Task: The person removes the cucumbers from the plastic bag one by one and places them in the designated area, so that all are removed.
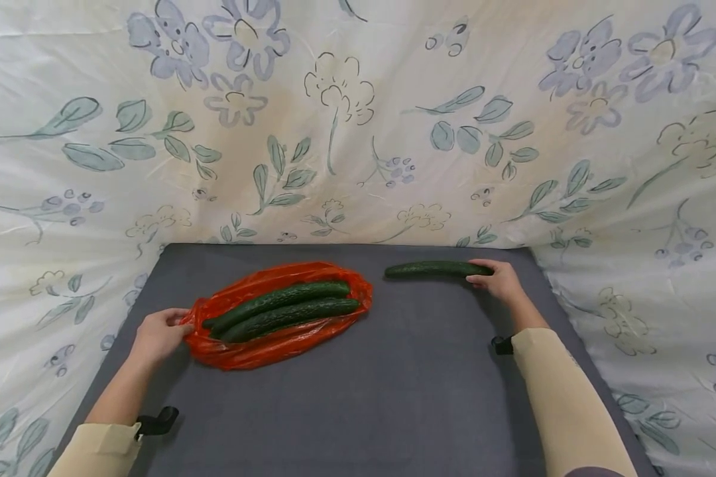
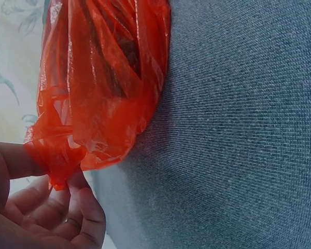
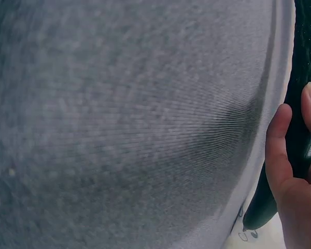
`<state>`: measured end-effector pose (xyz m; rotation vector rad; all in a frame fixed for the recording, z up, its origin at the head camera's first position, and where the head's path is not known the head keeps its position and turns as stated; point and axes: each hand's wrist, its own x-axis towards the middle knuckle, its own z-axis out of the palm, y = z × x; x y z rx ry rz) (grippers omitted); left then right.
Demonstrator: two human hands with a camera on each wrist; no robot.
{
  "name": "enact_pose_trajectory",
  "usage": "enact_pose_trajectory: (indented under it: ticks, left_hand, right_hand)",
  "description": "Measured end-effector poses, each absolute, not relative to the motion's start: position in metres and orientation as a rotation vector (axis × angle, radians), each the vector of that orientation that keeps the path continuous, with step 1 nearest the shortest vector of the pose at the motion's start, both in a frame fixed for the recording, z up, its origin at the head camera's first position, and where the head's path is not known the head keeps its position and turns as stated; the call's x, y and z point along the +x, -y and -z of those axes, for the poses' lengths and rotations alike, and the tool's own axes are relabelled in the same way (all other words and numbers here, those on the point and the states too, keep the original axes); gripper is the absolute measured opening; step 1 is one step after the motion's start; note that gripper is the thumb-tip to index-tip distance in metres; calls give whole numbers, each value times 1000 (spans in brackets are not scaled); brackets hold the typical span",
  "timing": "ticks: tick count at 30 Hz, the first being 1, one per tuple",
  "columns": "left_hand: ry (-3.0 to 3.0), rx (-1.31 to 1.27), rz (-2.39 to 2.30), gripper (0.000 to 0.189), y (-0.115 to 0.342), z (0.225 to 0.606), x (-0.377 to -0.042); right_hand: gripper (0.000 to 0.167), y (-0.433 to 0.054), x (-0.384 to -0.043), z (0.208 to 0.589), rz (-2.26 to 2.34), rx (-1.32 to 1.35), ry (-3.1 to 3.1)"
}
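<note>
A red plastic bag [image 1: 250,358] lies on the left of the table with its top side open. Inside it, two dark green cucumbers [image 1: 298,311] lie side by side. My left hand [image 1: 158,336] pinches the gathered end of the bag between thumb and fingers; the left wrist view shows the crumpled red plastic [image 2: 59,155] between them. At the back right, my right hand [image 1: 501,281] grips another cucumber [image 1: 423,269] near its right end. This cucumber points left toward the bag. In the right wrist view, thumb and fingers wrap around the cucumber [image 3: 298,135].
The table [image 1: 382,411] has a dark grey cloth surface. Floral fabric [image 1: 358,132] hangs along its back edge and both sides. A black strap end [image 1: 158,421] sticks out at the left wrist, and another [image 1: 502,344] at the right.
</note>
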<state>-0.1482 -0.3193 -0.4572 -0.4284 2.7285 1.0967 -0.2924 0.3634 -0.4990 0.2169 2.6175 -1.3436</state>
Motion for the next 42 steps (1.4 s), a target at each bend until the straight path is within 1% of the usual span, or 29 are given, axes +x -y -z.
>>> enact_pose_trajectory:
  ticks: [19,27,34,42]
  left_hand:
    - [-2752,-431,-1097,44,323,462,-145]
    - [-2734,-417,-1103,45,323,460,-145]
    - [-2726,-428,-1113,45,323,457,-146]
    - [-2730,-440,-1109,45,324,457,-147]
  right_hand:
    - [56,-367,-295,515,1384,245,-2585]
    - [57,-369,-298,515,1338,135,-2642]
    - [59,-366,-298,512,1228,149,-2710]
    - [59,-365,-299,511,1208,153,-2718]
